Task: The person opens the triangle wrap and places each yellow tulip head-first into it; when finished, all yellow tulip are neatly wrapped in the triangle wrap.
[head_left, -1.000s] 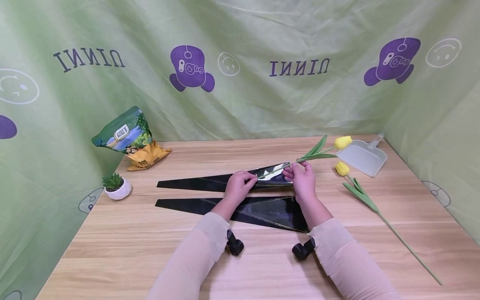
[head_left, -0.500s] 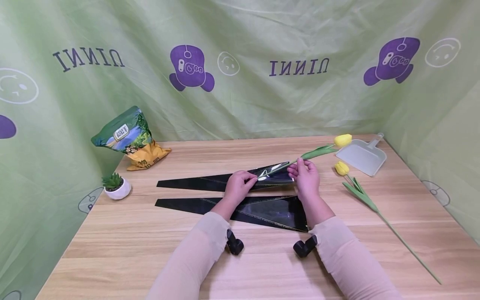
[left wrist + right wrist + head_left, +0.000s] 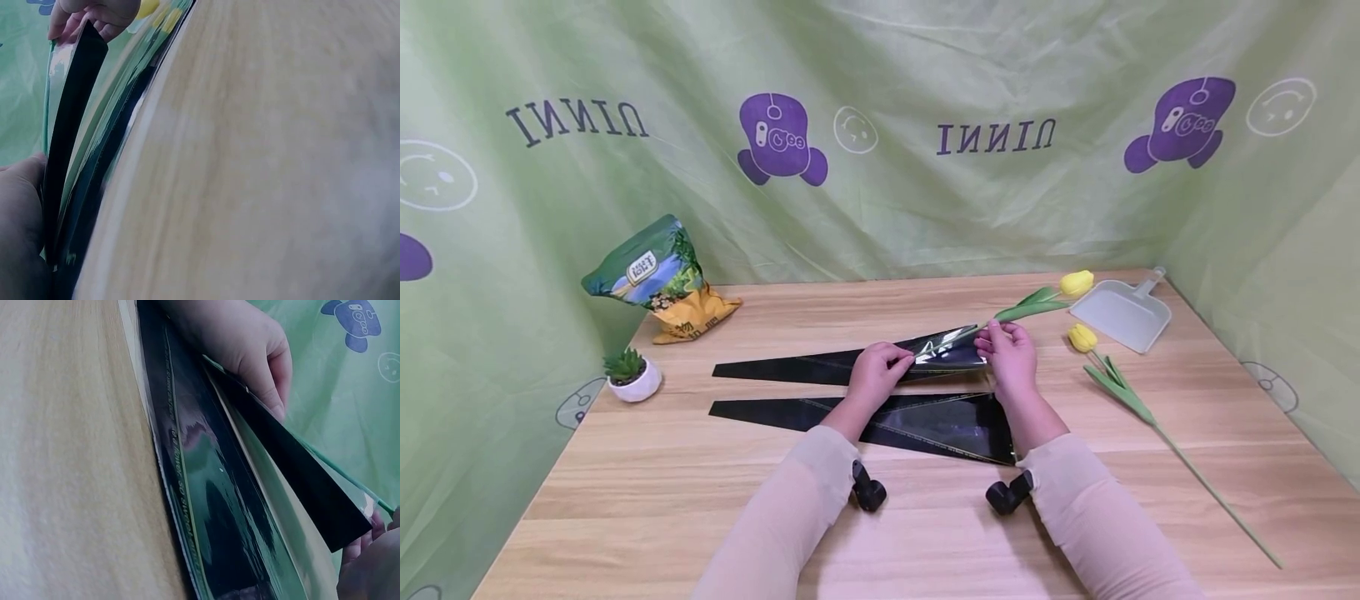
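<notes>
Table [image 3: 925, 550]: wood-grained, beneath both hands.
Curtain [image 3: 895, 225]: green, printed, beyond both hands.
Left hand [image 3: 876, 371]: fingertips pinch the stem [image 3: 957, 338] of the yellow tulip [image 3: 1030, 311].
Right hand [image 3: 1013, 358]: pinches it nearer the leaves, by the farther black wrapper [image 3: 808, 367].
Stem's lower end: hidden at the left fingers; I cannot tell whether it sits inside.

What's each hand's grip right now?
Left hand: closed, apparently pinching the lower end of the tulip stem.
Right hand: closed, pinching the same stem near its leaves.
</notes>
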A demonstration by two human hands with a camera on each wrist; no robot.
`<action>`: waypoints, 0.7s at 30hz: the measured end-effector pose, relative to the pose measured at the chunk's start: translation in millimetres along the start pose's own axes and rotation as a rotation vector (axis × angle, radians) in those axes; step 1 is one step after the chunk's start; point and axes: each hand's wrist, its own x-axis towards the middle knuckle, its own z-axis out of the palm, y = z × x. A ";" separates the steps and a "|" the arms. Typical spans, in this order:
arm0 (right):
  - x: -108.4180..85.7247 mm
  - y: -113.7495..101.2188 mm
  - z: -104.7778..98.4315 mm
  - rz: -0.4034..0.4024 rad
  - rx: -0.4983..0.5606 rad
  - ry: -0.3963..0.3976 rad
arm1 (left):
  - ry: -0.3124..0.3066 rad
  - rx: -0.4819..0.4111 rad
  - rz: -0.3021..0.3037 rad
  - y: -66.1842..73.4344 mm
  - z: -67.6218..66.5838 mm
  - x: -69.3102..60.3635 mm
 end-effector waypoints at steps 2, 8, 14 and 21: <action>0.7 1.3 -0.2 0.002 -0.014 -0.012 | 0.005 -0.010 -0.002 0.0 -0.6 -0.5; 0.7 4.2 0.3 0.011 -0.068 -0.049 | 0.011 -0.029 -0.015 1.2 -2.1 -1.2; 0.3 5.3 0.0 0.026 -0.090 -0.074 | 0.027 -0.013 0.000 1.9 -2.6 -1.3; -0.6 3.3 -2.7 0.044 -0.089 -0.107 | 0.046 -0.013 0.011 2.5 -2.8 -1.2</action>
